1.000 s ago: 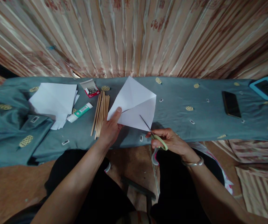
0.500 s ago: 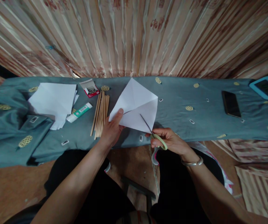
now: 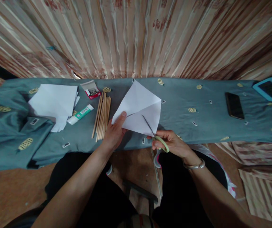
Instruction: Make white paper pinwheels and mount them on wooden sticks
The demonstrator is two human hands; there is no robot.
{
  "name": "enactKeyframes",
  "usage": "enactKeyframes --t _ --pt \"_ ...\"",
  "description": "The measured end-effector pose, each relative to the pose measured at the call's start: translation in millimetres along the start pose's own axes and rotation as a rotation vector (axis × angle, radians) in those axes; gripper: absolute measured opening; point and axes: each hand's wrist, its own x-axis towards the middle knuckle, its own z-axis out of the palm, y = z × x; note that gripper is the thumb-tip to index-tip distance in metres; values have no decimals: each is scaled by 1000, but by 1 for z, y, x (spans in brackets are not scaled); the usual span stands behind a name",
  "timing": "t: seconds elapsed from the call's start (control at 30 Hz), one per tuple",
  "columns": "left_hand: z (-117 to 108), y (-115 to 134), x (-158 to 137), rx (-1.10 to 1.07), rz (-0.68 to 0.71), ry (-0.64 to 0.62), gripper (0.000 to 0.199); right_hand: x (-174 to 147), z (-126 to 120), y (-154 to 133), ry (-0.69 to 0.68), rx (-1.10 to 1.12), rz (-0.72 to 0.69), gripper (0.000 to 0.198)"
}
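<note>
A creased white sheet of paper [image 3: 138, 101] is pinched at its lower left corner by my left hand [image 3: 115, 131], thumb on top. A slit shows in the sheet close to that thumb. My right hand [image 3: 170, 142] is closed round the light green handle of a pair of scissors [image 3: 161, 142]. One dark blade lies over the paper's lower right part and points up and left; the other blade is hidden, apparently beneath the sheet. Just left of my left hand lies a bundle of thin wooden sticks [image 3: 102, 117].
Left of the sticks are a green and white glue tube [image 3: 81, 114], an open red and white box of small pins [image 3: 92, 90] and a paper stack [image 3: 57, 98]. A phone [image 3: 234, 105] and a blue-framed tablet [image 3: 271, 88] lie right on the teal cloth [image 3: 193, 126]. A curtain [image 3: 136, 38] hangs behind.
The paper and my left hand have shifted very slightly to the right. The scissors and my right hand have hardly moved.
</note>
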Motion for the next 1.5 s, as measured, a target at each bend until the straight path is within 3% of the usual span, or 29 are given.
enactKeyframes --t 0.37,0.9,1.5 --pt "3 3 -1 -3 -7 -17 32 1 1 1 30 67 36 45" --pt "4 3 -2 -12 -26 -20 41 1 0 0 30 46 26 46" --pt "3 2 -3 -9 -19 -12 34 2 2 0 40 31 30 45"
